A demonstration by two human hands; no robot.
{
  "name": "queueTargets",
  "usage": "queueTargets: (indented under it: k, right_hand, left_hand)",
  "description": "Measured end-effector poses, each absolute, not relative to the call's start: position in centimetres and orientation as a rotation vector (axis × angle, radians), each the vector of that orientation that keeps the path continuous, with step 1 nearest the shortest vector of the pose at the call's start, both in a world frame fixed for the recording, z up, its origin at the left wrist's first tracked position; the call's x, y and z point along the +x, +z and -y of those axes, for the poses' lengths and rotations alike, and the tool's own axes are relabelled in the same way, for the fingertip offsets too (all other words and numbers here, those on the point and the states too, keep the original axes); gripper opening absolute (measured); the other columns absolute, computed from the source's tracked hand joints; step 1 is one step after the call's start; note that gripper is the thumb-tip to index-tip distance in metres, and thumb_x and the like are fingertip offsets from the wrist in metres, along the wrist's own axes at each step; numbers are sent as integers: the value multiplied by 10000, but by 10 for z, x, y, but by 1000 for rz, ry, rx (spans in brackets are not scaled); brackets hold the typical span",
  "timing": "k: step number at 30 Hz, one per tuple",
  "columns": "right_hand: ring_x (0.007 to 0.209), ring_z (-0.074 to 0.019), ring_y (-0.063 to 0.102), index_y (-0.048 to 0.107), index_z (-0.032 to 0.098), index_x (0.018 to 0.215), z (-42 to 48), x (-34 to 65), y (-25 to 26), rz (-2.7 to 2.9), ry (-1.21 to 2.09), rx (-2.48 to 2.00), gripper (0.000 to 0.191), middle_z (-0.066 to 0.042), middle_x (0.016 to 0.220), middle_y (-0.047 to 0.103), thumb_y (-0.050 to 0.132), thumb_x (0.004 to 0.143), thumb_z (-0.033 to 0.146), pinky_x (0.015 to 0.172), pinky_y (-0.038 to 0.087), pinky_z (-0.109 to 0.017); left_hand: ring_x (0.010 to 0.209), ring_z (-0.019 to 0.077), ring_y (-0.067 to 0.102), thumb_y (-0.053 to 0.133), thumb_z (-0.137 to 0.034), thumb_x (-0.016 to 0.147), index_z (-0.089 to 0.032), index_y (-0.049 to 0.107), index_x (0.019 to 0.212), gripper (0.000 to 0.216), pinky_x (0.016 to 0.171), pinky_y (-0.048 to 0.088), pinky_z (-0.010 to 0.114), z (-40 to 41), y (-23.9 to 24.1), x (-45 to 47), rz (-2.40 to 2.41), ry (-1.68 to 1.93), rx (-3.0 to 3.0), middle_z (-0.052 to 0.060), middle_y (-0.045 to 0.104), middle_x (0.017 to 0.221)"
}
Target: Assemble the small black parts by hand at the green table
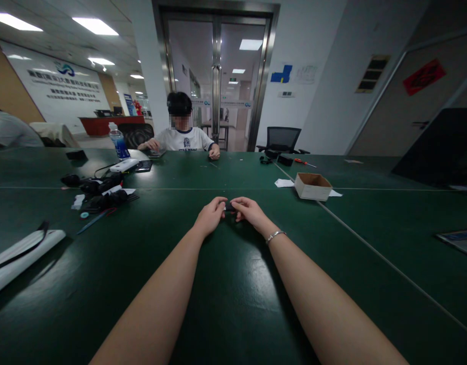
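Both my arms reach forward over the dark green table (233, 284). My left hand (209, 217) and my right hand (249, 211) meet at the table's middle, fingers closed round a small black object (229, 207) held between them. Most of the object is hidden by my fingers and I cannot make out what it is. A silver bracelet (275, 235) sits on my right wrist.
A small open cardboard box (313, 185) stands to the right with white paper beside it. Black parts, cables, a blue pen and a water bottle (118, 142) lie at the left. A white case (20, 251) lies near the left edge. A person sits opposite at the far side.
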State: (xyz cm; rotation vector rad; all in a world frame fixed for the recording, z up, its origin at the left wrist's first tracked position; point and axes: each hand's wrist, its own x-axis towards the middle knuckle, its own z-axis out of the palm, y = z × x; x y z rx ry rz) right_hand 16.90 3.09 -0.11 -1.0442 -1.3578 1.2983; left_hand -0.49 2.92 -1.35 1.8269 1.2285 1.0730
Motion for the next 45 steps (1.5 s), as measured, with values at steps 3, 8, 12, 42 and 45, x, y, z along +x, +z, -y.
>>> queueTargets:
  k: [3,8,12,42,45]
  right_hand:
    - [425,-68,518,629,133,912,-32,169,-1,1359,1305,-1039,86,13,634,606,670,846,170,428,516,-170]
    - [429,-67,518,628,128,921,-30,168,1,1356,1300,-1051,54,17,628,595,631,868,138,420,511,-162]
    - [429,-66,516,628,130,916,-29,169,3,1347,1298,-1057,47,17,636,596,624,869,124,422,517,-164]
    - [439,-64,520,638,137,897,-29,169,2,1367,1284,-1053,111,11,648,604,707,830,194,422,515,-158]
    - [439,-61,520,635,136,901,-29,169,2,1359,1292,-1055,96,12,649,603,693,840,181,427,519,-156]
  left_hand:
    - [668,131,549,473,-368,884,-233,549,1199,351,619,416,246,-27,-11,-5,-1225,1076,1818,6,610,804]
    - [648,132,532,437,-371,889,-223,570,1169,344,604,408,245,-26,-10,-5,-1199,1062,1820,0,590,746]
    - [629,137,524,422,-335,880,-219,561,1182,352,597,401,244,-26,-9,-6,-1191,1009,1822,-12,569,674]
    - [649,142,529,368,-431,928,-238,599,1130,363,597,388,239,-25,-8,-4,-1261,991,1883,-3,578,715]
    - [658,141,537,372,-458,927,-247,608,1115,368,617,400,243,-24,-8,-4,-1273,1003,1889,2,599,751]
